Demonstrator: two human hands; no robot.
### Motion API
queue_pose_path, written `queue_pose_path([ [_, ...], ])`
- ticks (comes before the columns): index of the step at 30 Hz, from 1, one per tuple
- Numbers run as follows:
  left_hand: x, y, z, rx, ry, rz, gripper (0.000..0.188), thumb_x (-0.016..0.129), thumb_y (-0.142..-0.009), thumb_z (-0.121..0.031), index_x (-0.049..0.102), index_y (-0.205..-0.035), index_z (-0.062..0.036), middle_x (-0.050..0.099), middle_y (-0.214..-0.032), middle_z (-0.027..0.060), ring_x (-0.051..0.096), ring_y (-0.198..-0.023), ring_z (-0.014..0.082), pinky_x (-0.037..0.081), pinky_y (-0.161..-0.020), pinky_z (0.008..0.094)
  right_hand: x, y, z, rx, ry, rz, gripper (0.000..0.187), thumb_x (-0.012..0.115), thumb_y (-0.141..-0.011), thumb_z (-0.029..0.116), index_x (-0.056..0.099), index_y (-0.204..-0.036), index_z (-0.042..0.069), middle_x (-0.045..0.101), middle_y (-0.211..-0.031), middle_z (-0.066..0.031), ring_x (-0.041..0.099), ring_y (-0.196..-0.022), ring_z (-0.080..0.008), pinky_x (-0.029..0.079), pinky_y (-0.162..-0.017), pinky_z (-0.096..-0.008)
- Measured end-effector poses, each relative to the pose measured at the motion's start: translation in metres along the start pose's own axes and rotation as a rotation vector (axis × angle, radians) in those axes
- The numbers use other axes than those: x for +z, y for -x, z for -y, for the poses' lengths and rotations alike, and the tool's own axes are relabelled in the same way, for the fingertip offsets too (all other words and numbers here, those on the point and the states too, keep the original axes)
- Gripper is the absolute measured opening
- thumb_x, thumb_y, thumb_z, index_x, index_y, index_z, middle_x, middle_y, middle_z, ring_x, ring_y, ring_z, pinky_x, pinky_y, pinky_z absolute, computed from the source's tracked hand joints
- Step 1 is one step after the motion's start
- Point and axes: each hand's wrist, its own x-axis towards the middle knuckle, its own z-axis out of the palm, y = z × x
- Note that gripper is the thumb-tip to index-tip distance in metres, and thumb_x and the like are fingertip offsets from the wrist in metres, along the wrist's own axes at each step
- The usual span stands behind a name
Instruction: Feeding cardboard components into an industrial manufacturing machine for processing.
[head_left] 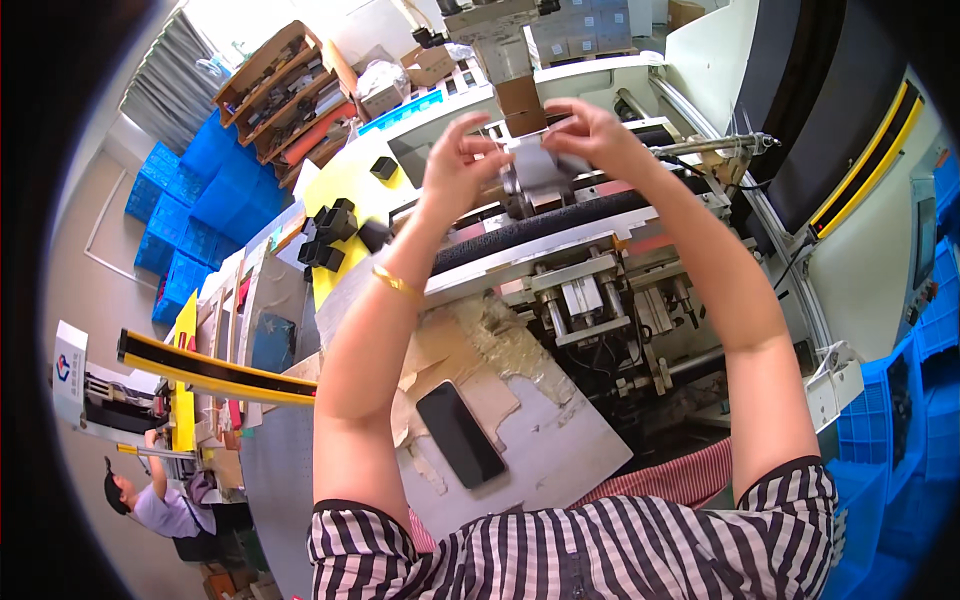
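A light grey, sheet-like piece (540,170), blurred in places, lies over the machine's block between my two hands. My left hand (462,168) is at its left edge, fingers curled and thumb side against it. From the right, my right hand (592,138) pinches the upper right edge, its fingers bent over the piece. Just beyond them, a brown block (519,104) sits under the machine's metal head (502,58). A long black roller-like bar (540,232) crosses the machine on the near side of the hands. The fingertips partly hide the piece's edges.
Small black boxes (330,232) are grouped on a yellow board (335,275) to the left. A dark phone (460,434) lies on the worktable (560,450). Yellow-black bars (215,370) flank the machine. Blue crates (885,420) stand right; another person (170,505) works far left.
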Motion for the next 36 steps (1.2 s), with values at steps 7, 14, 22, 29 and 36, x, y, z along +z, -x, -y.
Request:
queue_pose_path([
  [7,0.0,-0.045,-0.025,0.246,-0.412,-0.037,0.077,0.083,-0.073,-0.029,0.046,-0.138,-0.0131,0.072,-0.097,0.0044,0.059,-0.092,0.0194,0.046,-0.09,0.0343,-0.017,-0.032,0.038,-0.179,0.333,-0.051,0.05,0.07,-0.087,0.02,0.051,-0.132,0.005,0.069,-0.105,-0.009,0.065,-0.092,-0.0165,0.049,-0.086,-0.0298],
  [14,-0.021,0.138,-0.042,0.168,-0.485,0.059,0.067,0.082,-0.075,-0.022,0.051,-0.133,-0.0081,0.059,-0.127,0.0099,0.058,-0.105,0.0203,0.048,-0.091,0.0334,0.125,0.15,0.075,-0.144,-0.53,-0.127,0.017,0.056,-0.096,0.018,0.065,-0.099,0.004,0.066,-0.094,-0.0084,0.062,-0.082,-0.0179,0.049,-0.079,-0.0298],
  [22,-0.152,0.447,-0.04,-0.347,-0.171,-0.458,0.02,0.064,-0.092,-0.015,0.068,-0.106,-0.0013,0.071,-0.095,0.0055,0.065,-0.088,0.0101,0.05,-0.077,0.0236,0.287,0.309,0.156,0.237,-0.197,0.819,0.022,0.06,-0.089,0.002,0.065,-0.11,0.003,0.068,-0.11,-0.0115,0.066,-0.099,-0.0234,0.051,-0.087,-0.0332],
  [29,-0.241,0.933,0.037,-0.788,-0.484,-1.579,0.024,0.069,-0.083,-0.022,0.071,-0.097,-0.0025,0.072,-0.088,0.0094,0.067,-0.083,0.0167,0.052,-0.075,0.0309,0.424,0.323,0.181,-0.042,-0.187,1.114,0.015,0.059,-0.086,0.0,0.066,-0.099,0.003,0.066,-0.114,-0.0134,0.063,-0.104,-0.0261,0.049,-0.088,-0.0349],
  [36,-0.134,1.164,-0.086,-1.844,-0.947,-1.736,0.04,0.074,-0.079,-0.022,0.063,-0.115,-0.0093,0.065,-0.112,0.0149,0.061,-0.106,0.0325,0.051,-0.087,0.0429,0.571,0.319,0.22,-0.256,-0.059,1.284,0.013,0.061,-0.083,0.002,0.065,-0.096,0.003,0.054,-0.132,-0.0167,0.06,-0.106,-0.0295,0.049,-0.091,-0.038],
])
